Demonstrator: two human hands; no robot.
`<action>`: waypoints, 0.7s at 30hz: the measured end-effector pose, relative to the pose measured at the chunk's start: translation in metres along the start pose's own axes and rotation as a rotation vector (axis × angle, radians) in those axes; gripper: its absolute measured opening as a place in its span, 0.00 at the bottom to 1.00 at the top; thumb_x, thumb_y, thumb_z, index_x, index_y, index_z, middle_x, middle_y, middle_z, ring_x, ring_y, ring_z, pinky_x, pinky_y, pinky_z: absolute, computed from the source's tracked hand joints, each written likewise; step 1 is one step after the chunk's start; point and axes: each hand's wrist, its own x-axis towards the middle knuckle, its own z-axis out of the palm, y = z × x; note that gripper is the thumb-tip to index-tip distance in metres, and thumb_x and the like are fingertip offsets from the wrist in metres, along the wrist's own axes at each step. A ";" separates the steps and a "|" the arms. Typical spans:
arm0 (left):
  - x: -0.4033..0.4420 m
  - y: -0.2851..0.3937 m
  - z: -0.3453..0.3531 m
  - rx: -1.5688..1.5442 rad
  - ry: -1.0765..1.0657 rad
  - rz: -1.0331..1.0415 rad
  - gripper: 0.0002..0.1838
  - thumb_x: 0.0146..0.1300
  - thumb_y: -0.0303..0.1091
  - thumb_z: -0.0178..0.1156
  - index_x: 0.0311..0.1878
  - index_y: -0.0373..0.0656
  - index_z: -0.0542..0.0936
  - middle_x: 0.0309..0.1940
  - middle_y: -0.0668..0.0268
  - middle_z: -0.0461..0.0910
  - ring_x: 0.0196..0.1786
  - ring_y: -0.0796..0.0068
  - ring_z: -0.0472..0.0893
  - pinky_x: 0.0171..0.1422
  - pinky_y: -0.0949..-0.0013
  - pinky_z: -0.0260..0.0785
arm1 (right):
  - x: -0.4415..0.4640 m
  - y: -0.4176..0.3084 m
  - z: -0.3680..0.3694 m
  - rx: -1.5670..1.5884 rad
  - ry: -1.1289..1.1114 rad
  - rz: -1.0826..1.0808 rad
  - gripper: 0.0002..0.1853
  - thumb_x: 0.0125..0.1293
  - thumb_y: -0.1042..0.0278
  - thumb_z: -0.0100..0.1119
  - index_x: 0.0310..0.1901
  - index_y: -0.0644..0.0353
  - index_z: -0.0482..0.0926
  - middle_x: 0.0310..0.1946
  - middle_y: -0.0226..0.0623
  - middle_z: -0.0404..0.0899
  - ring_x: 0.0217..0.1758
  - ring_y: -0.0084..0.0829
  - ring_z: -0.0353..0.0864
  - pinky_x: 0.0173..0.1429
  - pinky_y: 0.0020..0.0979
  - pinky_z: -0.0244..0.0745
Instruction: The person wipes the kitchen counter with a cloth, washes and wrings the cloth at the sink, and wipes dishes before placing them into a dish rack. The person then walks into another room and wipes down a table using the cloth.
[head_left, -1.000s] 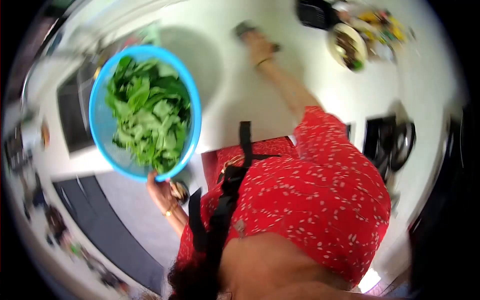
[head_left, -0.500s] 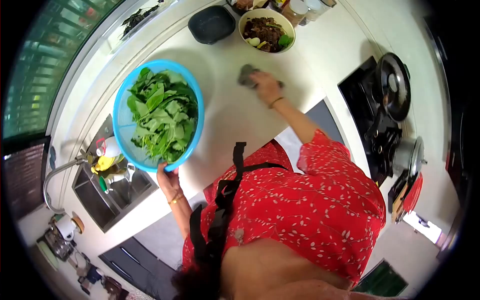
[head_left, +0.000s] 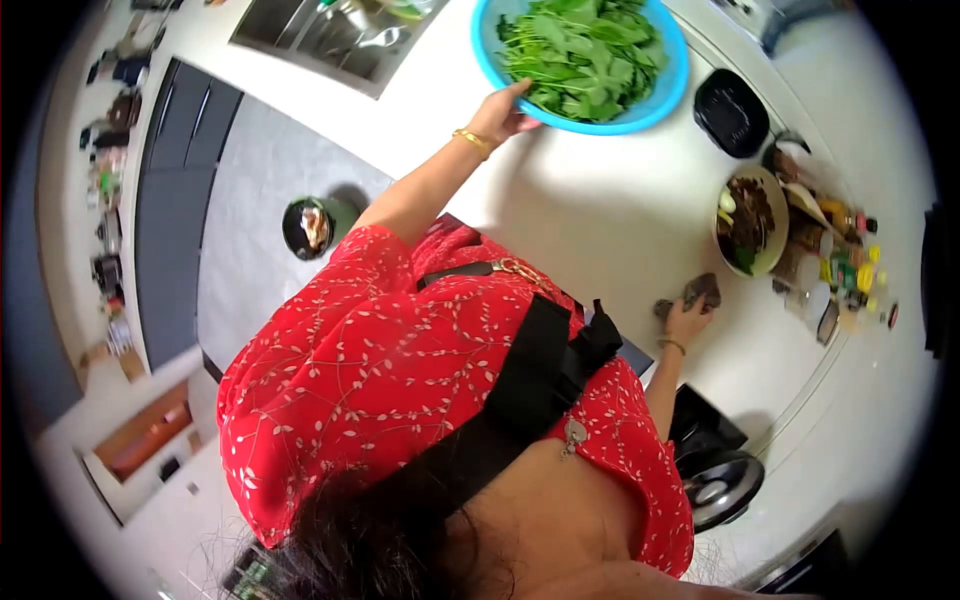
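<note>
My left hand (head_left: 503, 113) grips the near rim of a blue plastic basket (head_left: 622, 125), fingers closed over its edge. Loose green leafy vegetables (head_left: 590, 60) with thin stems fill the basket, which tilts a little at the top of the view. Lower right, my right hand (head_left: 687, 322) presses a bunched dark grey cloth (head_left: 702, 291) against the white countertop (head_left: 590, 235). A cream bowl (head_left: 763, 262) of dark brown food with pale pieces and some green stands just beyond the cloth.
A black tray (head_left: 732, 112) lies right of the basket. Bottles and jars (head_left: 850, 265) line the back wall. The sink (head_left: 335, 45) is upper left, the stove with a lidded pan (head_left: 722, 490) lower right. A bin (head_left: 312, 228) stands on the floor.
The camera view has swung round, so the basket now appears at the top and the bowl at the right. My left hand still holds the rim, and my right hand still has the cloth.
</note>
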 end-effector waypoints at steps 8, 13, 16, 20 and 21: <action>-0.062 0.025 -0.102 -0.132 0.077 0.163 0.26 0.59 0.40 0.50 0.53 0.32 0.57 0.48 0.48 0.67 0.42 0.63 0.76 0.41 0.71 0.73 | -0.032 -0.172 0.034 0.342 -0.347 -0.563 0.44 0.39 0.58 0.62 0.60 0.64 0.54 0.57 0.60 0.50 0.60 0.54 0.50 0.64 0.42 0.46; -0.109 -0.025 -0.135 -0.247 0.290 0.249 0.16 0.58 0.37 0.50 0.43 0.34 0.67 0.39 0.54 0.74 0.37 0.70 0.76 0.40 0.74 0.71 | -0.017 -0.215 0.023 0.286 -0.359 -0.771 0.45 0.34 0.64 0.68 0.58 0.62 0.57 0.54 0.57 0.52 0.58 0.54 0.51 0.61 0.42 0.51; -0.128 -0.041 -0.156 -0.299 0.406 0.259 0.15 0.57 0.38 0.53 0.41 0.37 0.69 0.36 0.56 0.75 0.37 0.69 0.76 0.41 0.72 0.70 | 0.000 -0.261 0.028 0.330 -0.312 -0.797 0.44 0.35 0.65 0.67 0.56 0.66 0.57 0.53 0.58 0.52 0.58 0.54 0.52 0.60 0.41 0.52; -0.132 -0.064 -0.173 -0.385 0.492 0.312 0.13 0.56 0.35 0.54 0.40 0.36 0.69 0.36 0.55 0.74 0.37 0.67 0.76 0.40 0.72 0.70 | 0.027 -0.313 0.043 0.392 -0.275 -0.783 0.41 0.35 0.67 0.67 0.54 0.68 0.58 0.52 0.58 0.53 0.57 0.53 0.53 0.60 0.40 0.53; -0.132 -0.067 -0.177 -0.395 0.517 0.325 0.13 0.56 0.35 0.54 0.40 0.36 0.69 0.36 0.56 0.74 0.37 0.66 0.76 0.40 0.72 0.70 | 0.033 -0.327 0.050 0.384 -0.249 -0.774 0.40 0.36 0.67 0.67 0.54 0.68 0.59 0.52 0.58 0.53 0.56 0.53 0.53 0.60 0.39 0.54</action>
